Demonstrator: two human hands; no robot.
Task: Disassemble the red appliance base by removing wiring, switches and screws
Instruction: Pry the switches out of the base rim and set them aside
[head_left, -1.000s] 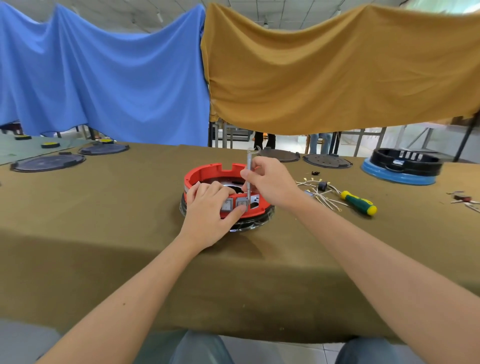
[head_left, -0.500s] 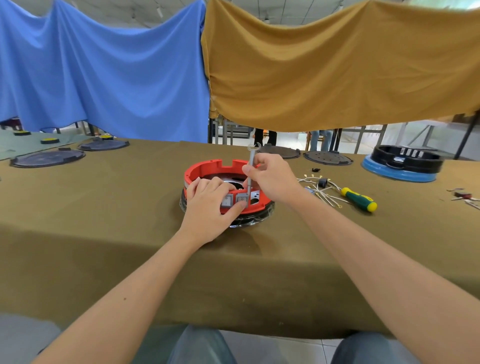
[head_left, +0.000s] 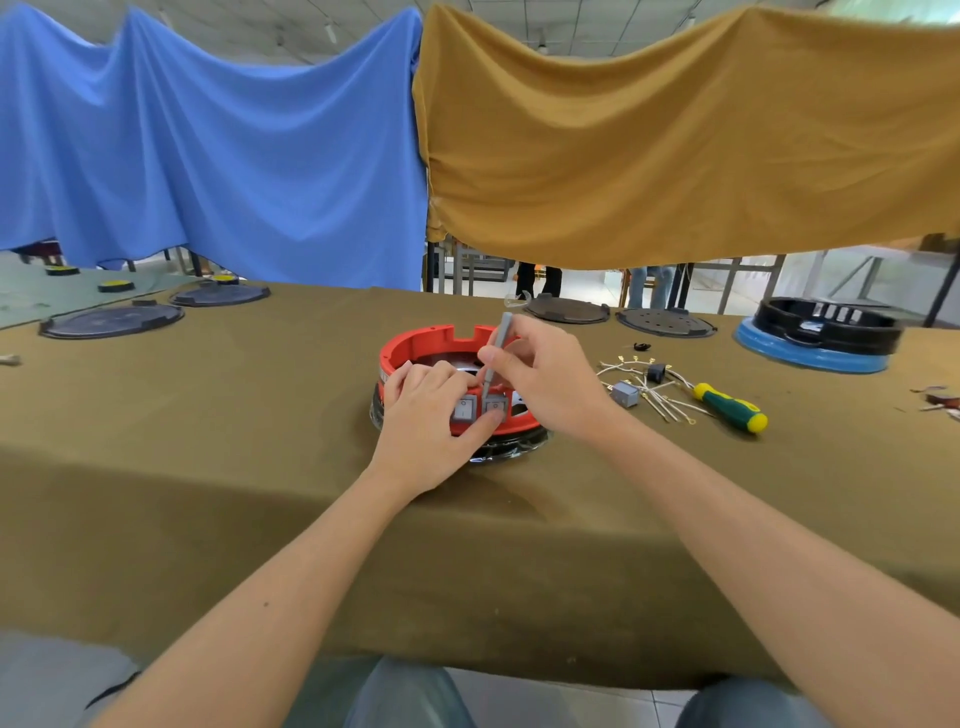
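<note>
The red appliance base, a round ring on a black and chrome bottom, sits in the middle of the olive-covered table. My left hand grips its near rim, thumb pressed below two grey rocker switches set in the front wall. My right hand holds a thin grey tool nearly upright, its tip down behind the right switch. Removed white wires with terminals and a loose grey switch lie to the right.
A green and yellow screwdriver lies right of the wires. A black part on a blue ring stands at far right. Dark round plates lie at the left and back. Blue and mustard cloths hang behind.
The camera has tilted slightly, so the scene sits a little higher in view. My right hand has tilted the grey tool slightly; both hands stay on the base's front wall.
</note>
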